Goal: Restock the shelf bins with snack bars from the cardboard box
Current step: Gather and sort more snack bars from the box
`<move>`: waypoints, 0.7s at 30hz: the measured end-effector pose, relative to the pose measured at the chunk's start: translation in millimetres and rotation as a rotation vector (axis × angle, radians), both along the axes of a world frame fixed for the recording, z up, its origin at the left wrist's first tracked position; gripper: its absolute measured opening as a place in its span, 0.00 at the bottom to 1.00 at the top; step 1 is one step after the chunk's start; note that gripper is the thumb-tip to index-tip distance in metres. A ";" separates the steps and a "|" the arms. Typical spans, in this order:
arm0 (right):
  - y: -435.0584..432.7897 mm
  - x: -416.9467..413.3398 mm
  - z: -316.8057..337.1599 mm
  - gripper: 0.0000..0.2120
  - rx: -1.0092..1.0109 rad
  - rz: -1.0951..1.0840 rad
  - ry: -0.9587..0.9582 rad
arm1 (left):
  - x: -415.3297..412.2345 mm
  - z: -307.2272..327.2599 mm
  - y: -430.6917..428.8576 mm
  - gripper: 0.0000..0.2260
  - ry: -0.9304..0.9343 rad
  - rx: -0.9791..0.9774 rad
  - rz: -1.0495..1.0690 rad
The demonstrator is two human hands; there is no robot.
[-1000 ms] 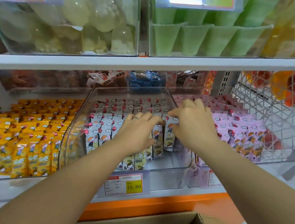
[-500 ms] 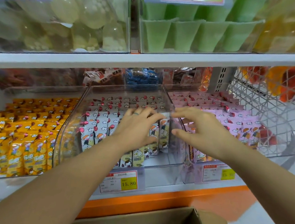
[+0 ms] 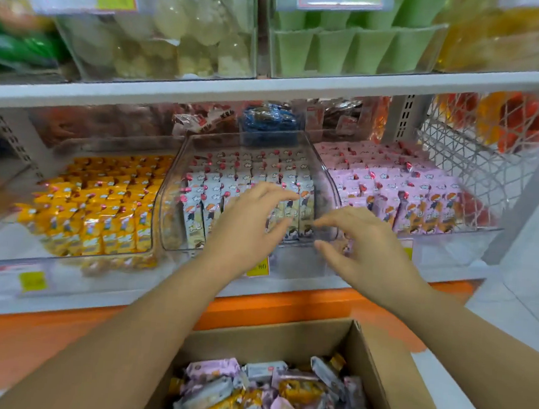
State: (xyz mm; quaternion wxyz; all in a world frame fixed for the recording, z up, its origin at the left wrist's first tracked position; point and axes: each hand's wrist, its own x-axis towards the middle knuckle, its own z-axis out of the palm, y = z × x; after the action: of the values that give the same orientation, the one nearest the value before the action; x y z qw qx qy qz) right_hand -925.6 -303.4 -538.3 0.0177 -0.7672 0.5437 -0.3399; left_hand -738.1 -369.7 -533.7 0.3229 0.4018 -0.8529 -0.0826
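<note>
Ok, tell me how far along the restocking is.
Done: yellow-wrapped snack bars, white-wrapped bars and pink-wrapped bars stand in rows in clear plastic bins. In hand: nothing; the left hand and right hand hover open before the middle bin. Left: the brown cardboard box holds many mixed bars.

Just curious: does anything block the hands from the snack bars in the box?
Nothing visible does. The cardboard box is open-topped, its snack bars lie exposed, and the left hand and right hand hover empty above, by the middle bin.
</note>
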 end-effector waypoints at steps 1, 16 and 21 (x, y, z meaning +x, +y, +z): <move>7.6 6.3 -4.9 0.12 0.004 0.018 -0.010 | 4.4 -6.3 17.0 0.14 0.090 0.009 -0.021; 77.5 55.6 -196.1 0.21 0.863 -0.223 -0.086 | 96.6 -189.2 96.5 0.11 -0.125 0.842 0.248; 73.5 39.4 -239.9 0.23 1.005 -0.329 0.266 | 85.3 -235.8 95.4 0.15 -0.262 1.116 0.181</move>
State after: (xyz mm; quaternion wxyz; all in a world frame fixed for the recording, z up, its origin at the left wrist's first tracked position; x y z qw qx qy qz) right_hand -886.2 -229.9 -778.3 0.2598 -0.6055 0.7495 0.0637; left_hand -652.8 -274.3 -769.5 -0.0404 0.5895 -0.6755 -0.4411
